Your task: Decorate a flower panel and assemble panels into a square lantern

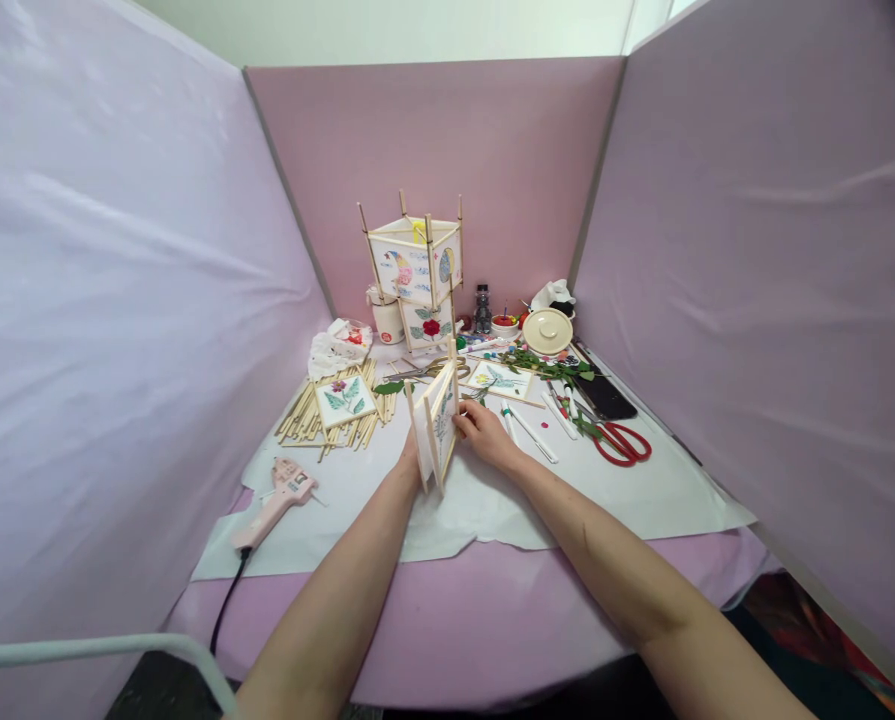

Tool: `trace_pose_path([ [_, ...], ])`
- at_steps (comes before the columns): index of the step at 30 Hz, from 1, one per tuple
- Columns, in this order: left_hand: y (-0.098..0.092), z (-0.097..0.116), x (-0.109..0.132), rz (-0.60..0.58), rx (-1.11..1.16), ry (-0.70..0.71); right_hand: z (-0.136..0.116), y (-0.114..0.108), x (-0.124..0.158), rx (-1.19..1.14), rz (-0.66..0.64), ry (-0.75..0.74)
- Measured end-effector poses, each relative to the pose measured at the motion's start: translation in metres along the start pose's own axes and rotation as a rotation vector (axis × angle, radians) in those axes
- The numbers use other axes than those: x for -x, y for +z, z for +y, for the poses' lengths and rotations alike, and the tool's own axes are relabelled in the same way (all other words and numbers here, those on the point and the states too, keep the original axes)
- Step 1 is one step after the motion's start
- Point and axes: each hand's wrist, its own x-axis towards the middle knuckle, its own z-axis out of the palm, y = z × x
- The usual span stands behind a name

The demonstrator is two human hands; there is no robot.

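Both my hands hold a small frame of wooden sticks and painted paper panels, standing upright above the white paper sheet. My left hand is mostly hidden behind the panels and grips their left side. My right hand pinches the right panel with its fingers closed on the edge. Behind them stands a stacked paper lantern with painted sides.
A pink glue gun lies at the left with its black cord running off the table. A pile of wooden sticks carries a painted panel. Red scissors, white pens, green leaves, a phone and cream lid lie right. Pink screens surround the table.
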Motion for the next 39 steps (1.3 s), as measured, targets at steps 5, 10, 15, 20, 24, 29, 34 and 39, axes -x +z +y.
trace_pose_path([
  [5,-0.01,0.033,0.004,0.164,0.002,0.116,0.0,-0.002,0.0,0.037,0.033,0.042],
  [10,-0.013,0.114,0.034,-0.038,-0.188,0.463,0.002,-0.002,-0.001,0.05,0.035,0.039],
  [15,0.0,0.153,0.064,-0.292,-0.589,0.432,-0.001,-0.001,0.001,0.062,0.042,0.04],
  [20,0.009,0.147,0.065,-0.377,-0.615,0.342,0.0,-0.002,0.001,0.128,0.092,-0.011],
  [24,0.017,0.145,0.066,-0.371,-0.686,0.355,-0.001,-0.002,0.003,0.201,0.141,-0.069],
  [29,0.021,0.146,0.065,-0.316,-0.786,0.39,-0.005,-0.005,0.003,0.237,0.168,-0.069],
  [34,0.026,0.152,0.061,-0.327,-0.851,0.376,-0.007,-0.01,0.002,0.271,0.172,-0.048],
  [39,0.04,0.165,0.056,-0.365,-0.96,0.395,-0.009,-0.018,0.001,0.291,0.135,-0.007],
])
